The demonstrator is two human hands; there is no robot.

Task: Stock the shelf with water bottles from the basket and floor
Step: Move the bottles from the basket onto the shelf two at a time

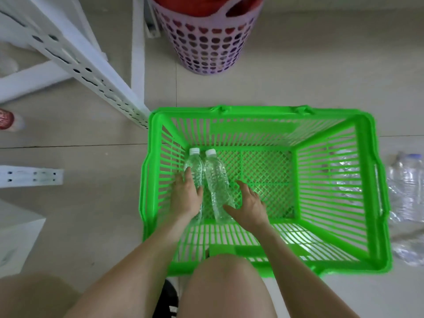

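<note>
The shelf stands at about ten o'clock from the crouching person, its white upright coming down to the floor just beside the basket's far-left corner.

In the green basket, two water bottles lie side by side on its nine o'clock side, caps toward twelve. The left grip lies on top of the left bottle. Its thumb is on the bottle's three o'clock flank and its fingers run down the nine o'clock flank. I cannot tell whether it has closed round the bottle. The right bottle lies just beside the first one, nearly touching it. The right grip is spread wide at that bottle's four o'clock, holding nothing, with the thumb at or just touching the clear body.

To my eye, the step is taking one bottle in each hand. To do it well, each grip should wrap the middle of a bottle, not the cap end. These thin bottles will likely dent and slip if pinched. The right grip should come in from three o'clock so it does not knock its bottle into the other. Then both bottles should be lifted straight up clear of the rim before swinging toward ten o'clock.

More bottles lie on the floor at three o'clock, outside the basket wall, and these are left for later.
</note>
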